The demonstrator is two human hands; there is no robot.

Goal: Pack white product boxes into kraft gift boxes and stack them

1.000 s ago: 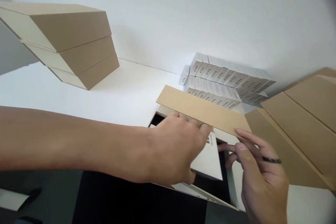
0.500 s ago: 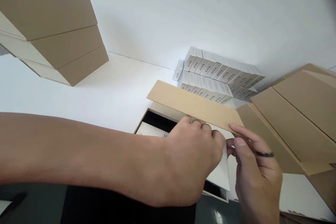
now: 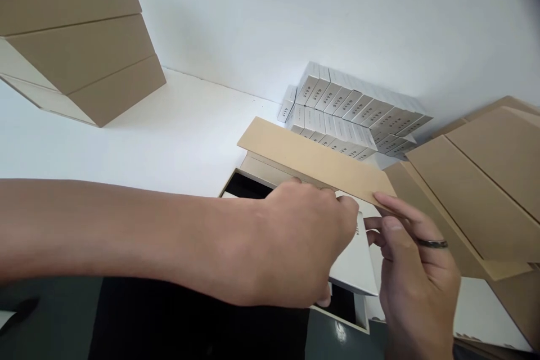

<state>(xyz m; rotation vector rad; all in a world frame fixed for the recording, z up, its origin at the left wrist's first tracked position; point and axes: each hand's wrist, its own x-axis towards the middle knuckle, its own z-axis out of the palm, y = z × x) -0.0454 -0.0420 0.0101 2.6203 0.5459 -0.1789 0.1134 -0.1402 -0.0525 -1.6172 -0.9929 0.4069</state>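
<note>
Carton (image 3: 354, 264), white with dark lettering on its upper face, lies over the right-hand part of an open box (image 3: 361, 312) at the near edge of the bench (image 3: 202, 135). The left hand (image 3: 295, 242), its forearm crossing from the left margin, grips the carton from above; its knuckles face the viewer, its thumb tip shows at the near side, and most of the fingers are hidden from view. The carton's near edge stands above the dark lining (image 3: 343, 304) of the box. The right hand (image 3: 415, 270), with a dark ring (image 3: 432, 243) on one finger, holds the right end of the tan lid (image 3: 314, 157), the index finger laid over the edge, the thumb just below, and the remaining fingers curled beneath, close to the carton. The lid stands raised along the far side of the box. Behind it, small white cartons (image 3: 358, 104) stand side by side in rows near the white wall (image 3: 253, 22), with one single carton (image 3: 287, 104) at their left end. A stack of tan boxes (image 3: 97, 62) with pale sides occupies the upper left; further tan boxes (image 3: 485, 180) lean at the right. Dark clothing (image 3: 202, 320) appears below the left forearm, beside the grey floor (image 3: 324, 349).
</note>
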